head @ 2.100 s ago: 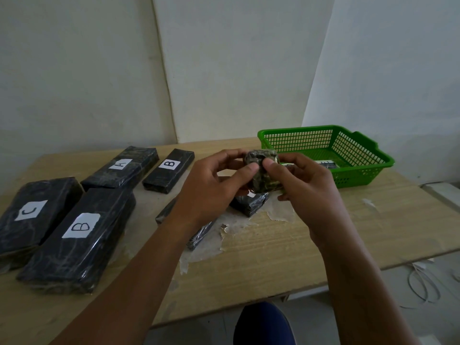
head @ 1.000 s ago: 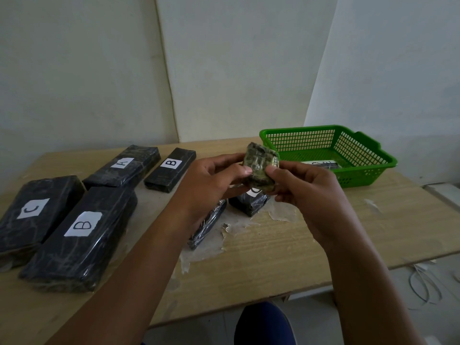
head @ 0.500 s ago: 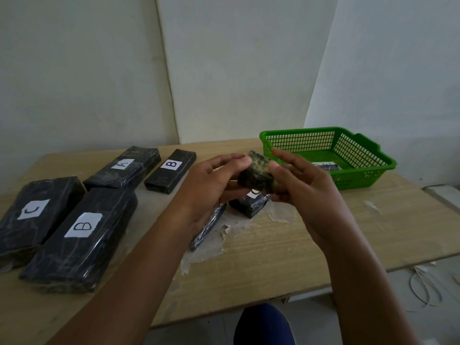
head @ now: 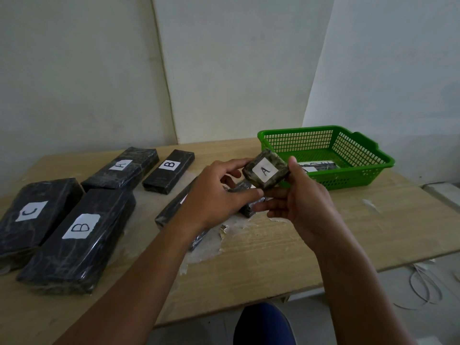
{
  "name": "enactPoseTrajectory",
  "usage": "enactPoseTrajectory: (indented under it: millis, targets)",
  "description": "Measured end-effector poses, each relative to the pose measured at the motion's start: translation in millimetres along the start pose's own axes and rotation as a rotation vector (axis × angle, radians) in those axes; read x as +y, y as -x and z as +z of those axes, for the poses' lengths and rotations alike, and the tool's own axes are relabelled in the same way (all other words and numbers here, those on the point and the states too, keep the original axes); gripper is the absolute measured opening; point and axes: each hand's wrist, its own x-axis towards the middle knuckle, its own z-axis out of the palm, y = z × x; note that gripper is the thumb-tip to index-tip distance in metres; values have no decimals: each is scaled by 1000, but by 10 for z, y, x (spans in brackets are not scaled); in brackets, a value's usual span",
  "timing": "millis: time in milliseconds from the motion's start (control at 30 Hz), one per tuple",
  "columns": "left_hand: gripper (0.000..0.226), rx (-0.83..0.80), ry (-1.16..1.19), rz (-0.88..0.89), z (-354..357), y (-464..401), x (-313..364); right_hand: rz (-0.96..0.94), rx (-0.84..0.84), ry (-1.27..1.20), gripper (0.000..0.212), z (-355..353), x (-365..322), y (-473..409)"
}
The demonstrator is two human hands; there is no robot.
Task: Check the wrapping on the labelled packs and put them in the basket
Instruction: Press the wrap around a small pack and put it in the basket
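Both hands hold a small dark wrapped pack [head: 265,172] with a white label "A" facing me, raised above the table. My left hand [head: 219,192] pinches its left and lower edge. My right hand [head: 298,197] grips its right side, thumb up along the edge. The green plastic basket [head: 361,168] stands just behind and to the right, with a labelled pack [head: 318,166] lying inside. Two more dark packs lie on the table under my hands, partly hidden.
On the wooden table [head: 273,257] to the left lie larger black wrapped packs: one labelled C [head: 32,212], a big B [head: 79,235], an A [head: 122,168] and a narrow B [head: 170,170]. Loose cables [head: 423,282] lie on the floor at right.
The small pack has been turned over in my hands, so its "A" label now faces me. Both hands stayed at about the same place above the table.
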Motion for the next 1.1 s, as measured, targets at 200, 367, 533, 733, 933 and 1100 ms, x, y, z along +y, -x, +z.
enactPoseTrajectory:
  millis: [200, 367, 533, 733, 933, 1100]
  targets:
    - [82, 94, -161, 187, 173, 15, -4, -7, 29, 11, 61, -31, 50, -65]
    - [75, 174, -255, 287, 304, -56, -38, -36, 31, 125, 64, -171, 104, -104]
    - [60, 206, -212, 261, 487, -299, -57, -119, 123, 368, 58, -497, 211, -242]
    - [60, 100, -169, 210, 828, -731, 46, -204, 437, 1000, 31, -1343, 608, -758]
    - [66, 50, -200, 237, 1362, -1214, 233, -219, 416, 1357, 21, -2016, 679, -1008]
    - [55, -35, -263, 201, 1874, -1684, 391, -220, 415, 1435, 26, -2071, 726, -1081]
